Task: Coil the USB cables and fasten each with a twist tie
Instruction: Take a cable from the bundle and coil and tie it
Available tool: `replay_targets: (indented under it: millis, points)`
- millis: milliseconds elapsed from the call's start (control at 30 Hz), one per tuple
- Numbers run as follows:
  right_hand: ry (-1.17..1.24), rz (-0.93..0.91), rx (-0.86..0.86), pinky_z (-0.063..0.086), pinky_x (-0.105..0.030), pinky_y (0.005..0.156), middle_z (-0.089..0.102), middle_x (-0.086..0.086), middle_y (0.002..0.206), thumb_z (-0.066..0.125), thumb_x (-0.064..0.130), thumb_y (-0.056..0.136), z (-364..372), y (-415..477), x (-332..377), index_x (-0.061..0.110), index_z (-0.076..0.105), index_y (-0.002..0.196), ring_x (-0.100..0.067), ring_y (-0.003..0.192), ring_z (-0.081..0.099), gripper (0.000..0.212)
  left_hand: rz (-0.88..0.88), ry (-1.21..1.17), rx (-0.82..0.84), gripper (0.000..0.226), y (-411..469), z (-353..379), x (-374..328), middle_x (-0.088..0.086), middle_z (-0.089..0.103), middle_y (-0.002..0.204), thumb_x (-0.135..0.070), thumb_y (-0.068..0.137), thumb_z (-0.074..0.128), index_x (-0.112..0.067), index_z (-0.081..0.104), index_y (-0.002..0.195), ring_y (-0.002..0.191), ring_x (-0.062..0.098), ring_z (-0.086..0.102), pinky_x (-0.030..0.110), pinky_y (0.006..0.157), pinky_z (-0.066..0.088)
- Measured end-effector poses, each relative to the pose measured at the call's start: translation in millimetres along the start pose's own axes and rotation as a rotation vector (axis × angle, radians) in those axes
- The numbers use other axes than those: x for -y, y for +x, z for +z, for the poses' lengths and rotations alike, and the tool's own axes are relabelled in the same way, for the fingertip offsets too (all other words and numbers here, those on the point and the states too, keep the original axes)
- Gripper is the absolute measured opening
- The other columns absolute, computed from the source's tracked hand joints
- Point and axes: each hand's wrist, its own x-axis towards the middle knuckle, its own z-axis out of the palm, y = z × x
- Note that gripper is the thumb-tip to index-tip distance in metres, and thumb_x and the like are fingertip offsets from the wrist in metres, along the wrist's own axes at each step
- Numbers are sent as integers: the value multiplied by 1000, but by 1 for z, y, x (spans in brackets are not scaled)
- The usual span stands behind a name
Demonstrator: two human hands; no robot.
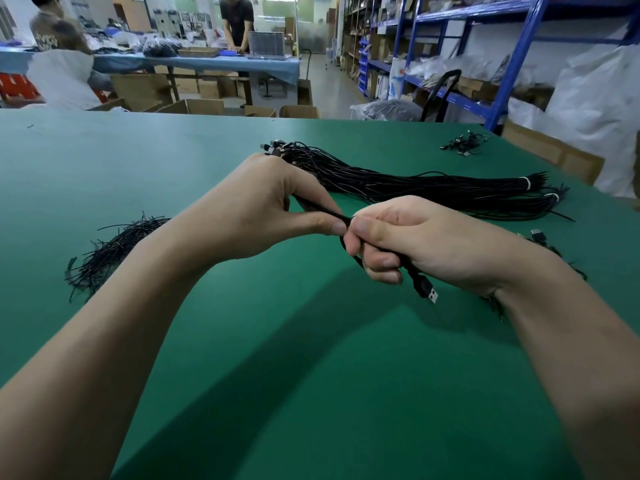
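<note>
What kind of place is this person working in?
Probably a small factory or packing workshop: a big bundle of black cables lies on the green worktable, blue racks hold boxes and bags, and another person works at a table behind.

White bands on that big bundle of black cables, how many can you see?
2. One white band wraps the cable bundle near its right end; the second sits just below-right of it. The left hand covers part of the bundle, so others may be hidden.

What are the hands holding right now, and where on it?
One black USB cable. The right hand grips it just above the USB plug; the left hand pinches it further along, beside the right hand.
</note>
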Motion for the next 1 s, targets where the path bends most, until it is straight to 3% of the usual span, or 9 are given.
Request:
replay_targets:
  millis: [67,100,167,200,400,533,767,867,1000]
  points:
    - [2,-2,-10,37,-20,52,37,2,54,40,23,107,1,1,1,3,56,85,-15,52,38,34,-33,-14,28,31,-1,-2,3,-21,75,88,-57,78,69,-34,80,95,71,32,68,44,65,54]
    - [35,-7,-17,36,-20,51,35,2,54,40,23,107,1,1,2,4,55,84,-15,51,36,33,-38,-29,6,34,-1,-3,4,-21,76,92,-57,78,70,-34,79,101,77,27,71,43,70,56]
    - [159,-30,-48,34,-20,50,31,3,53,39,23,107,0,1,3,6,51,82,-14,50,34,33,-81,-149,-104,46,0,-4,9,-17,76,100,-50,79,72,-30,72,120,90,8,73,21,76,56]
    - [235,-48,-70,33,-20,50,29,3,53,37,23,107,-1,2,4,8,50,81,-14,50,33,33,-115,-245,-153,50,0,-4,10,-13,77,103,-47,80,71,-28,68,126,93,6,73,16,78,54]
    - [537,-133,-137,36,-21,51,33,6,55,34,27,109,7,10,7,12,48,82,-11,51,39,34,-149,-459,-101,26,4,16,1,-6,78,97,-38,88,63,-34,72,112,89,8,72,30,73,60]
    - [585,-141,-192,40,-21,54,41,5,58,33,28,109,7,10,12,11,50,85,-11,55,43,34,-194,-606,-164,21,7,27,-1,-4,78,91,-34,85,68,-28,75,103,83,7,70,24,68,57]
    - [361,-100,-328,47,-24,55,53,1,58,34,26,110,5,7,19,12,52,84,-16,55,52,35,-261,-730,-162,18,8,39,-1,-5,74,84,-35,87,65,-20,72,93,80,7,66,19,67,50]
    - [247,-98,-386,50,-25,62,55,0,62,34,27,110,7,8,20,13,51,80,-15,61,54,38,-247,-705,-162,13,9,40,-3,-8,72,82,-30,94,62,-23,72,88,79,6,62,21,70,47]
    - [-93,-116,-547,38,-30,80,52,8,73,37,37,109,8,11,16,21,50,73,-9,78,49,42,-273,-759,-229,19,10,36,-2,-8,70,82,-36,85,67,-20,74,93,75,4,60,20,68,49]
